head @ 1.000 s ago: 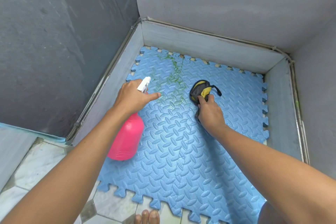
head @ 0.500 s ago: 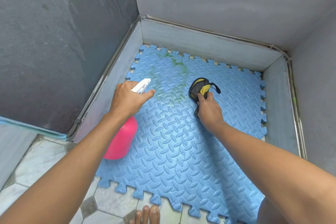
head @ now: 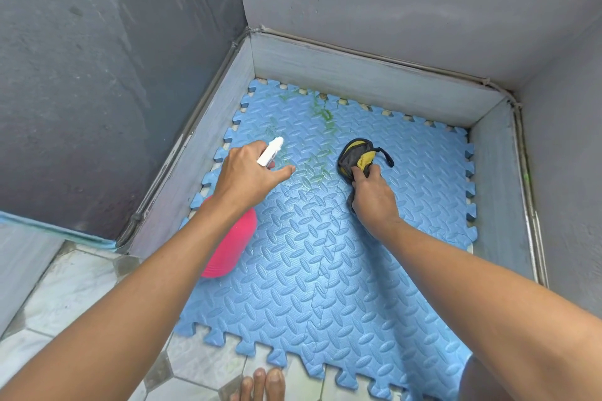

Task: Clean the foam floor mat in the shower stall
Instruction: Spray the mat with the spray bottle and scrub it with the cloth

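Note:
A blue foam floor mat (head: 309, 270) with a raised tread pattern and jigsaw edges covers the shower stall floor. Green stains (head: 321, 127) streak its far middle part. My left hand (head: 247, 177) grips a pink spray bottle (head: 229, 247) by its white nozzle head (head: 269, 151), which points toward the stains. My right hand (head: 374, 197) presses a grey and yellow cloth (head: 356, 158) onto the mat, just right of the stains.
Grey walls enclose the stall on the left, back and right, with a low grey curb (head: 358, 75) along their base. White and grey floor tiles (head: 71, 296) lie in front of the mat. My toes (head: 260, 384) show at the bottom edge.
The green stains below the nozzle look fainter and less spread than a second ago. My left hand and the bottle have shifted slightly left. My right hand stays on the cloth.

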